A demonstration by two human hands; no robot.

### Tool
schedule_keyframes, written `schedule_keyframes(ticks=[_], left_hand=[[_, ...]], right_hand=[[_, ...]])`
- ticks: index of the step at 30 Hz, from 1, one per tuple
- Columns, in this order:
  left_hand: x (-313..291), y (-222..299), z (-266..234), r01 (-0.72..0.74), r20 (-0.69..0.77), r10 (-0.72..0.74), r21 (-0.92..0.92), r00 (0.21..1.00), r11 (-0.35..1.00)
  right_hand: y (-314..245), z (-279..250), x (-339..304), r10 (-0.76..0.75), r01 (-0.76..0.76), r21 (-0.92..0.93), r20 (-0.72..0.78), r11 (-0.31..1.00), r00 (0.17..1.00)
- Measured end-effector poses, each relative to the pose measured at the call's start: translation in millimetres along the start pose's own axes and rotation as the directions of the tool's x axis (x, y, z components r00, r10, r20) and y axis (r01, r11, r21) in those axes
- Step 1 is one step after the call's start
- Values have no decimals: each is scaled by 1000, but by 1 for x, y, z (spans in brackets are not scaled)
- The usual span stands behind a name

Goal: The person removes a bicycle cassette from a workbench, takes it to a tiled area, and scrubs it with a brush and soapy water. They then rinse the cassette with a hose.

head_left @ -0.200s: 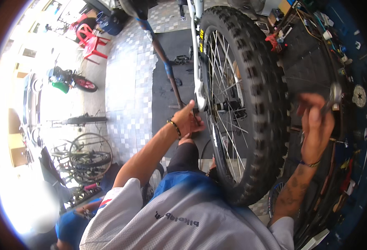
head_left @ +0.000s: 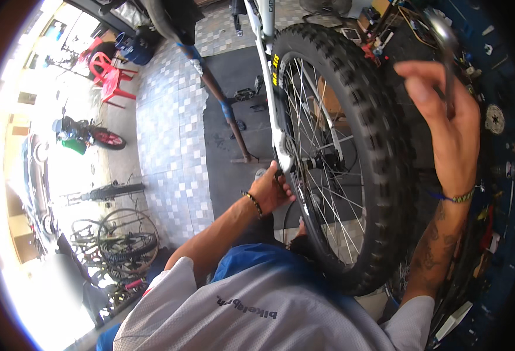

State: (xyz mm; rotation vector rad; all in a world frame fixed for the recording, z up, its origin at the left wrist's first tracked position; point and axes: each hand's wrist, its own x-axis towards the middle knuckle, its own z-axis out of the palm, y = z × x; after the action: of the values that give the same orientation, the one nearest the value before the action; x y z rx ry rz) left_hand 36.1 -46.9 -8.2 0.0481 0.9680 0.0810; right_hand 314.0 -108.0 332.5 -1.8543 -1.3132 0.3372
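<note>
Now my left hand (head_left: 271,190) grips the fork (head_left: 281,126) near the hub (head_left: 322,161). My right hand (head_left: 445,117) pinches what looks like a metal tool (head_left: 443,35) beside the tyre (head_left: 374,146).

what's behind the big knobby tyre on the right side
Behind the knobby tyre, a dark blue tool wall shows, hung with small tools. The right hand is raised there, holding a metal tool. The tyre hides the wall's lower left part.

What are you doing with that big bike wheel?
A person is working on a bicycle wheel with a knobby black tyre. The left hand grips the bottom of the white fork leg, beside the wheel's hub. The right hand is raised on the tyre's far side, holding a slim metal tool.
</note>
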Motion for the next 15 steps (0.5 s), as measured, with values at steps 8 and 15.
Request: schedule_keyframes(ticks=[8,15], left_hand=[[-21,-1,29,-26,-46,27,24,999,999],[-11,-6,12,-45,57,46,-22,997,999]], right_hand=[[-18,64,70,-115,137,-592,75,794,991],[-8,90,77,-96,75,-693,9,717,995]])
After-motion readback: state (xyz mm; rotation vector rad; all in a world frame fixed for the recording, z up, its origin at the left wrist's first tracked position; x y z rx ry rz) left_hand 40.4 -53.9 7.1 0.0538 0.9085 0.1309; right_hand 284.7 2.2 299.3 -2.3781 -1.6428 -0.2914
